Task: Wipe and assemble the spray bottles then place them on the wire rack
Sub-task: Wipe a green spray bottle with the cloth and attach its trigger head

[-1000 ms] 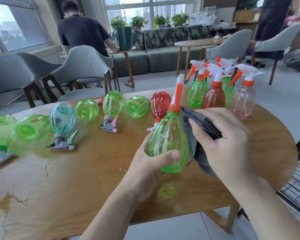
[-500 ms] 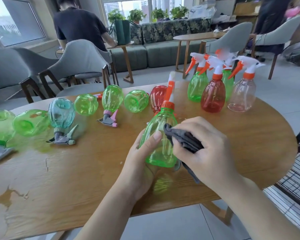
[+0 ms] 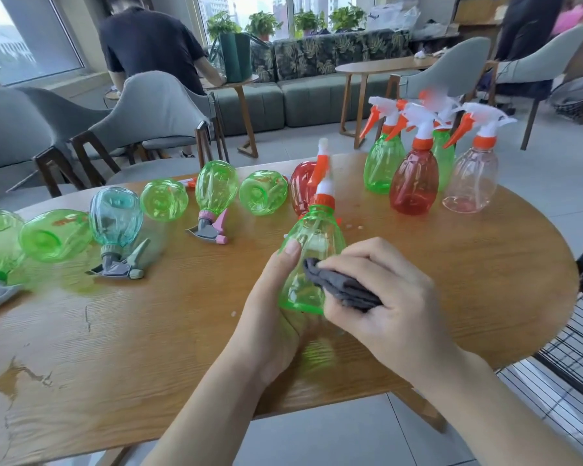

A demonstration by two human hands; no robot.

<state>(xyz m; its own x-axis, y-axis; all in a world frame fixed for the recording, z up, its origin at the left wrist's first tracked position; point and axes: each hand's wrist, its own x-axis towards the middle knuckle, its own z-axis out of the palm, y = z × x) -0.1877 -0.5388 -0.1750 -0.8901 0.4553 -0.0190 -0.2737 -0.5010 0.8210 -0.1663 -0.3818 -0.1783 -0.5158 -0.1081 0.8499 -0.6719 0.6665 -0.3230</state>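
My left hand grips a green spray bottle with an orange and white sprayer from below and behind, thumb on its side. It is held above the wooden table, neck tilted away from me. My right hand holds a dark grey cloth pressed against the bottle's lower right side. Several assembled bottles, green, red and clear, stand upright at the table's back right. A black wire rack sits low at the right edge.
Across the back left of the table lie several loose bottles: green ones, a teal one with a grey sprayer, one with a pink sprayer, a red one. Grey chairs and seated people are beyond.
The bottle and both hands have come lower and closer to me. My right hand has slid the cloth from the bottle's upper side down to its lower body.
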